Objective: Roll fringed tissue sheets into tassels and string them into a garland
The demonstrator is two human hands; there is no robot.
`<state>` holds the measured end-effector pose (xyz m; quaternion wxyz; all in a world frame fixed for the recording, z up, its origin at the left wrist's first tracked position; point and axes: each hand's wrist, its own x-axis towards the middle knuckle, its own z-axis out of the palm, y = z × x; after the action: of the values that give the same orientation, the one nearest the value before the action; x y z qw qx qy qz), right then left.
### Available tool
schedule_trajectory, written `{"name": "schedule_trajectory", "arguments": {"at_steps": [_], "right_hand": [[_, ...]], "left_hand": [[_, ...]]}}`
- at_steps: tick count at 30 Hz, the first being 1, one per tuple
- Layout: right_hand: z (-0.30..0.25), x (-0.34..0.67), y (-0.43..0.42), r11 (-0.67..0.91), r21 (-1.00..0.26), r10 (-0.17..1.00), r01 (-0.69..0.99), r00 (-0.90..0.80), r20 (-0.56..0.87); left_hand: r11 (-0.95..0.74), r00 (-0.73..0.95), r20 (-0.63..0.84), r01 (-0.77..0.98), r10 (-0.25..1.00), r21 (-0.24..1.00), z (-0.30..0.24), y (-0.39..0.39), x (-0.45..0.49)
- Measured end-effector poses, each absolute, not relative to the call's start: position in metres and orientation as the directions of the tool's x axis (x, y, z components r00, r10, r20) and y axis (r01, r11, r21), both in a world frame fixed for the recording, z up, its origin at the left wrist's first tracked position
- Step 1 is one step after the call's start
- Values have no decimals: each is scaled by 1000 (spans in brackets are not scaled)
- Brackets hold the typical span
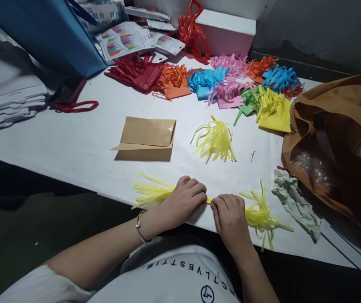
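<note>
A yellow tissue-paper tassel (151,192) lies along the front edge of the table, its fringes fanning out on both sides. My left hand (188,194) is closed over its middle, left of a short twisted section. Just to the right, my right hand (230,212) pinches the other end of that twist, with loose fringe spreading past it. Beyond my hands sits a finished-looking yellow tassel (214,139) with a twisted top. A folded brown paper piece (147,132) stands to its left.
Fringed paper bundles in red (139,73), orange (177,84), blue (207,80), pink and yellow (275,111) line the back. A brown bag (331,101) and crumpled cloth (295,202) are at right. White stacks (6,92) and a blue bag (54,33) stand at left.
</note>
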<state>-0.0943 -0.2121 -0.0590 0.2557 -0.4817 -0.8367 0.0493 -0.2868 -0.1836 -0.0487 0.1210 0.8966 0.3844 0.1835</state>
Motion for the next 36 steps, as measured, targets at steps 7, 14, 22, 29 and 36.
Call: {"name": "schedule_trajectory", "arguments": {"at_steps": [7,14,22,29,36], "right_hand": [[-54,-77,-215,501,-304,849,810,-394,352],[-49,-78,-220,337,-343,921,877,-231,314],[-48,-82,-218,167,-376,960,912,-63,272],[-54,-67,-217,444,-284,864,849,-322,388],[-45,-78,-219,507,-200,822,838,-400,406]], "left_hand": [[-607,573,201,729,794,317,-47,-185,-282],[-461,496,-30,827,868,322,-22,-178,-265],[-527,546,-42,824,837,206,-15,-162,-259],[-790,773,163,607,612,89,-25,-170,-274],[-858,851,132,513,508,-4,-23,-169,-269]]}}
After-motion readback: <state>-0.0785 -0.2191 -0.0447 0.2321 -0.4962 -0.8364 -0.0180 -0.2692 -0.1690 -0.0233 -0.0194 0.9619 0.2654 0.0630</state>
